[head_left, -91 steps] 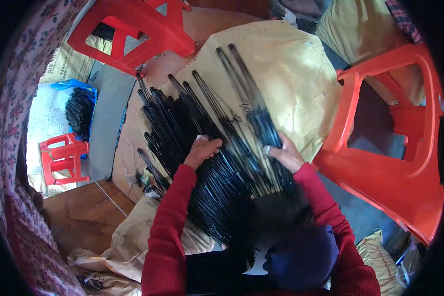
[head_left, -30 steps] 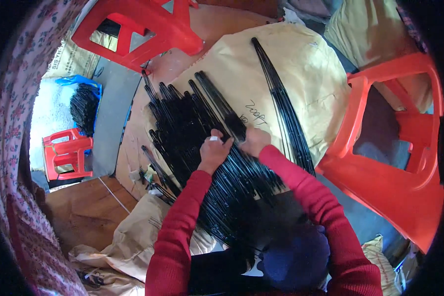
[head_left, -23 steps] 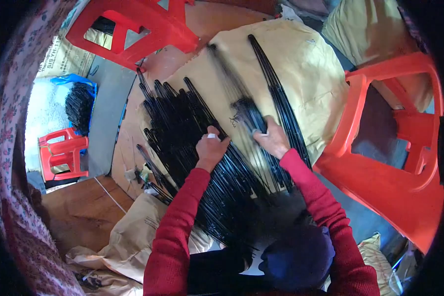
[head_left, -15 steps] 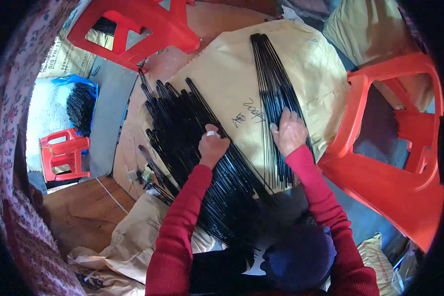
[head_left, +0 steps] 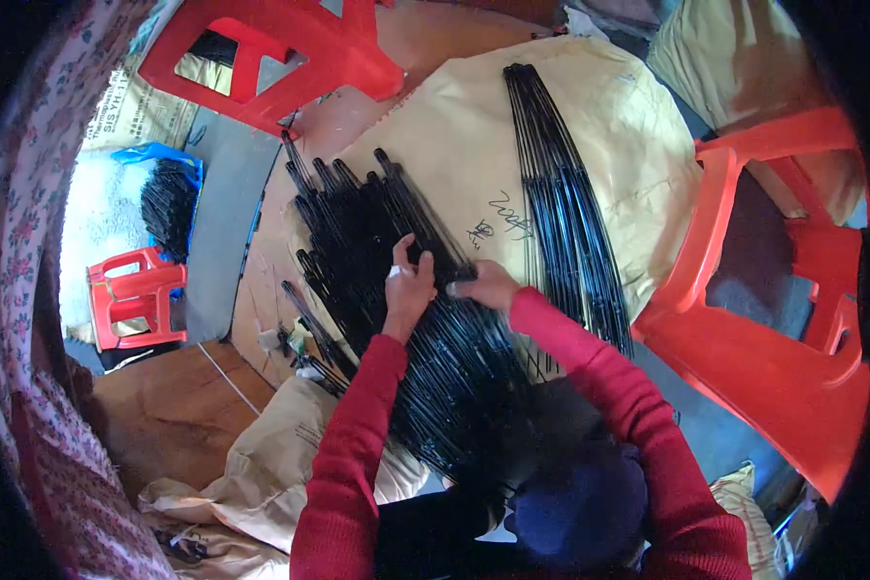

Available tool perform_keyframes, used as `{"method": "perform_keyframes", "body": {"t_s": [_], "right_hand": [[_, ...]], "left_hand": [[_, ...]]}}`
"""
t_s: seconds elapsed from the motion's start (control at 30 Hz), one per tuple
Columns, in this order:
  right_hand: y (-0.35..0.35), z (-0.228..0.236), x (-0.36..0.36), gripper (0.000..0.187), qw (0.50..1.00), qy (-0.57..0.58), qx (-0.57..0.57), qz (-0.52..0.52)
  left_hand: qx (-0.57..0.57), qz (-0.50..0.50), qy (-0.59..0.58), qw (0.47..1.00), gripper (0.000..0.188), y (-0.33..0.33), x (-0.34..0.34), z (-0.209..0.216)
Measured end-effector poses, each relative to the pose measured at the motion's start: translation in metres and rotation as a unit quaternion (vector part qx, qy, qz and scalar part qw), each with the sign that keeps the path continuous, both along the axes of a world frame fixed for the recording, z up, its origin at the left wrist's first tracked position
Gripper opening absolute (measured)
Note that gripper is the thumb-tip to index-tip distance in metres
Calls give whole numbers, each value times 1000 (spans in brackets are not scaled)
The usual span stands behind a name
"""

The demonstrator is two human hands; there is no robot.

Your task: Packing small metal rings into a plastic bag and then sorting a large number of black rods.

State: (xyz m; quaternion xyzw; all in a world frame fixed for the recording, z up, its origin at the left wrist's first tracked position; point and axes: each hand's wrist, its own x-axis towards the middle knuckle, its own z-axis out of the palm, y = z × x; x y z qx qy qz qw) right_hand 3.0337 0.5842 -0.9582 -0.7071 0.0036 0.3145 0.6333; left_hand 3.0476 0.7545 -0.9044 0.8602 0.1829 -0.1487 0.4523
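Note:
A thick pile of long, thin black rods (head_left: 454,358) with looped ends lies slantwise before me. Over its middle is my left hand (head_left: 411,290), its forefinger and thumb apart and a small white wrap on one finger. My right hand (head_left: 488,286) has its fingers closed at the pile's right edge, around a thin black rod (head_left: 420,198) that looks blurred by motion; how many rods it grips I cannot tell. Farther right, a smaller fanned bundle of the same black rods (head_left: 565,203) rests apart on tan sacking (head_left: 464,106), untouched by either hand.
Red plastic stools stand at the upper left (head_left: 261,58) and farther off at the left (head_left: 137,298). A red chair (head_left: 744,358) is close on the right. Crumpled tan sacks (head_left: 251,464) lie lower left. A flowered curtain (head_left: 39,290) hangs along the left.
My right hand has left the fanned bundle and moved left to the big pile. My left hand stays over the pile, its thumb and forefinger now spread. The whole view has shifted slightly.

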Motion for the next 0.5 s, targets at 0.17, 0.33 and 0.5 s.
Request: {"method": "perform_keyframes", "body": {"t_s": [0.17, 0.33, 0.5], "right_hand": [[-15, 5, -2, 33, 976, 99, 147, -124], [-11, 0, 7, 34, 985, -32, -69, -156], [14, -11, 13, 34, 932, -238, -152, -228]], "left_hand": [[197, -106, -81, 971, 38, -2, 0, 0], [339, -179, -88, 919, 33, -4, 4, 4], [399, -231, -120, 879, 36, 8, 0, 17]]}}
